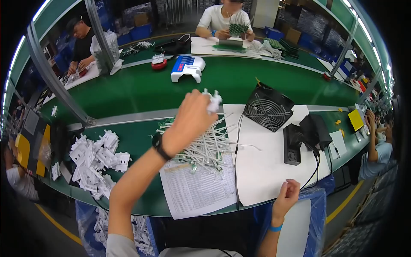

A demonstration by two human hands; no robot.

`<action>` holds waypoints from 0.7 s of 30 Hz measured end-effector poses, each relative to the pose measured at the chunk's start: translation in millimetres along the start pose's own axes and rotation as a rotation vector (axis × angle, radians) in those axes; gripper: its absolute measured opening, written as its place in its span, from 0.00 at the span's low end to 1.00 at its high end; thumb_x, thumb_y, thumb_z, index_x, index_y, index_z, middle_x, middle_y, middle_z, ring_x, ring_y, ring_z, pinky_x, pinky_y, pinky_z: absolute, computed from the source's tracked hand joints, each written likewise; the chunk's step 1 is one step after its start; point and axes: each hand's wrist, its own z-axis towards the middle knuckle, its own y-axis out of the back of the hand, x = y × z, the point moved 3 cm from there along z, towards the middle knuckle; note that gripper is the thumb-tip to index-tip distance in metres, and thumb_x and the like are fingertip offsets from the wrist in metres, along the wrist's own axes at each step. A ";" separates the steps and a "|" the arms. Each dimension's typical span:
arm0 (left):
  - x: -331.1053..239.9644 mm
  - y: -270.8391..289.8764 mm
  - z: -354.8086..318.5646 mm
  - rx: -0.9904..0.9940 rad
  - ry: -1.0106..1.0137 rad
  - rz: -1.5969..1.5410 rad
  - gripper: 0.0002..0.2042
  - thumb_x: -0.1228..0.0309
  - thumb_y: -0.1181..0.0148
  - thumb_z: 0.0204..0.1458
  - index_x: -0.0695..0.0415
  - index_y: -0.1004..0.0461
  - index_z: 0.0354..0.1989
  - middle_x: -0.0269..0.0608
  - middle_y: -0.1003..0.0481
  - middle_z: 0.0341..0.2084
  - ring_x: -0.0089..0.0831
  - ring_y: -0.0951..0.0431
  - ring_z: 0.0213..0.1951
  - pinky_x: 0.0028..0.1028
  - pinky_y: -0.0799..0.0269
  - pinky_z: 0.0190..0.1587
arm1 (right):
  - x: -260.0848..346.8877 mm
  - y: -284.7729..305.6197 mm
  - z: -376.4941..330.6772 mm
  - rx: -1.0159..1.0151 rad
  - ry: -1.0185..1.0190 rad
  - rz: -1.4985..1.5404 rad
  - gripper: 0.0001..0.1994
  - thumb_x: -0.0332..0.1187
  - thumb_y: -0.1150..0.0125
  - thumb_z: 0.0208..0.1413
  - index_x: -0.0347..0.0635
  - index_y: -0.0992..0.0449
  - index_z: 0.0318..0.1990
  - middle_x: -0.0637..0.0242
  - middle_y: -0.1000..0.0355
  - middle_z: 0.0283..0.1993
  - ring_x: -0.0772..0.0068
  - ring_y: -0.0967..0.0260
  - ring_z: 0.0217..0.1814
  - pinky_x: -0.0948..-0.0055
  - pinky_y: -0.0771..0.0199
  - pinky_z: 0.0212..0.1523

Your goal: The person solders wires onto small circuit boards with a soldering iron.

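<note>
My left hand (pixel 193 115) reaches out over the middle of the bench, its fingers closed on a white plastic part (pixel 213 102). Beneath that hand and forearm lies a loose pile of white cables (pixel 207 150) with small green ends, partly hidden by my wrist. My right hand (pixel 287 197) hovers at the near edge of the white sheet (pixel 261 180), fingers loosely curled, thumb apart, with nothing visible in it. To the left of my left forearm, a heap of white plastic housings (pixel 92 160) rests on the green bench. A printed paper (pixel 199 192) lies partly under the cables.
A black fan (pixel 269 107) stands on the white sheet, near a black power strip (pixel 292 145). Beyond it runs a green conveyor (pixel 231 81) carrying a white-and-blue plastic cover (pixel 188 68). A blue-lined bin (pixel 100 227) of white parts sits below. Co-workers sit around.
</note>
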 end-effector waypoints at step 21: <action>189.0 103.7 -109.9 0.495 0.296 0.821 0.26 0.49 0.33 0.51 0.60 0.22 0.49 0.53 0.23 0.50 0.47 0.25 0.56 0.48 0.36 0.63 | 155.6 -158.9 -2.6 0.993 0.364 -0.009 0.18 0.31 0.32 0.54 0.37 0.27 0.51 0.58 0.27 0.35 0.59 0.28 0.35 0.64 0.27 0.37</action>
